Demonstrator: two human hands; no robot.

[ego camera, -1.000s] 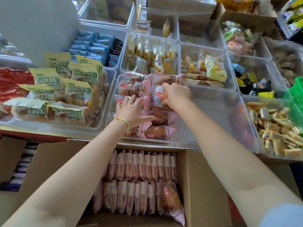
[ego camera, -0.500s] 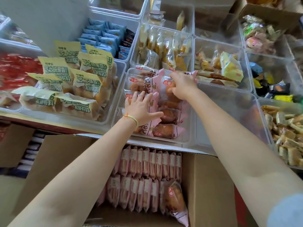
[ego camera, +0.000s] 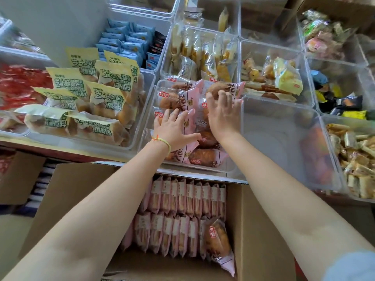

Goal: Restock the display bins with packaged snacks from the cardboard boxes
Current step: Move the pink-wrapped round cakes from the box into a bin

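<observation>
Pink-wrapped pastry packs w/ red 桃李 tags and a big 花 character filled the clear bin at centre, just beyond the cardboard box. Left hand lay flat on the near-left packs, fingers straight and spread, thumb out to the right; yellow-orange string on its wrist. Right hand pressed on the far-right packs beside the bin wall, fingers loosely bent over a pack; couldn't tell if it was actually gripping. More pink packs stood on edge in two rows inside the box, one lying loose at their right end. Left bin held yellow packs reading 芝士味椰蓉 / 有颜有料. Right of centre sat a bare clear bin.
</observation>
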